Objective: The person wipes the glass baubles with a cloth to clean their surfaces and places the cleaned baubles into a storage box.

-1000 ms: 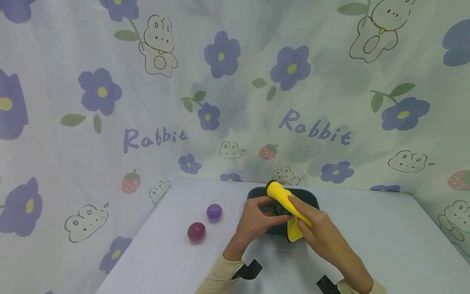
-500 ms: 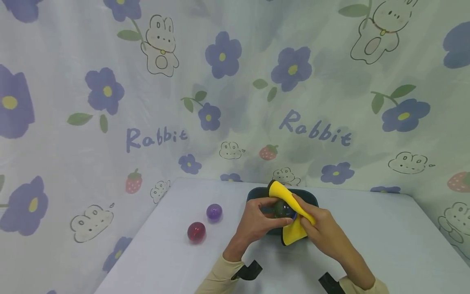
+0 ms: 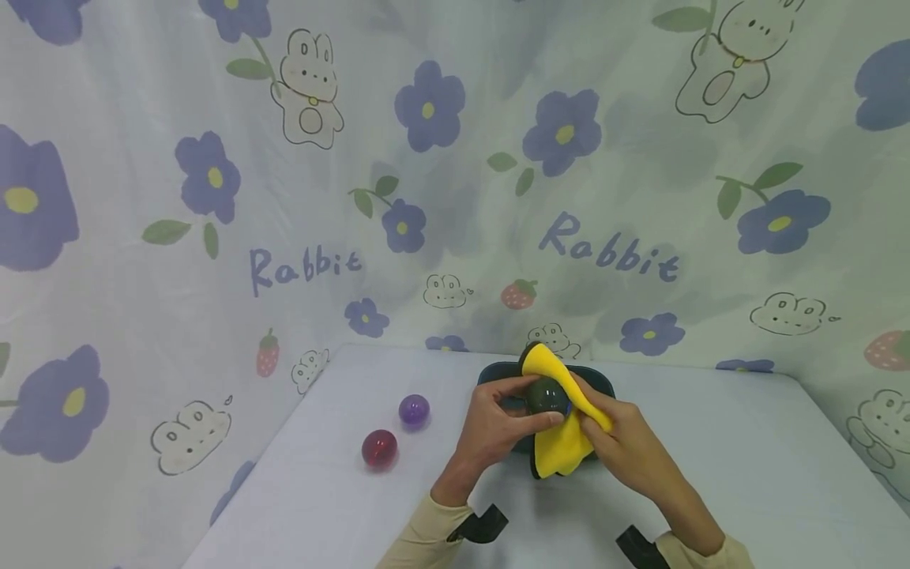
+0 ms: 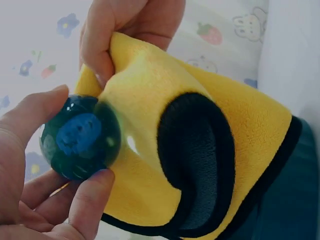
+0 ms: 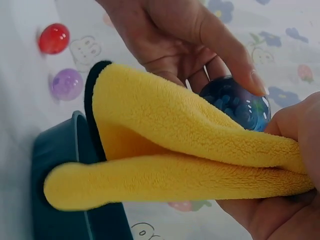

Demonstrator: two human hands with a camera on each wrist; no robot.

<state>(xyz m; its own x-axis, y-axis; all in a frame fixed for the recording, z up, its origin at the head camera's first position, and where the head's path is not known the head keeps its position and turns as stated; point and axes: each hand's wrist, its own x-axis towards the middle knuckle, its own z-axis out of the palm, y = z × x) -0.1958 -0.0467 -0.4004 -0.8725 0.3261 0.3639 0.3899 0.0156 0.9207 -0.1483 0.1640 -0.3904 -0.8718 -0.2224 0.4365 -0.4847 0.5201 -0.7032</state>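
My left hand holds a dark green-blue see-through ball between thumb and fingers. Opposite it, my right hand grips a yellow cloth with a black border and a dark grey reverse. The cloth lies against the ball's right side and hides part of it in the head view. Below both hands stands a dark teal bin, mostly covered by hands and cloth in the head view; the right wrist view shows its rim and side.
On the white table, left of my hands, lie a purple ball and a red ball, apart from each other. A curtain printed with flowers and rabbits hangs behind the table.
The ball has come more into view between my left fingers. The cloth's lower flap has swung left and spread out, while my right hand has shifted slightly.
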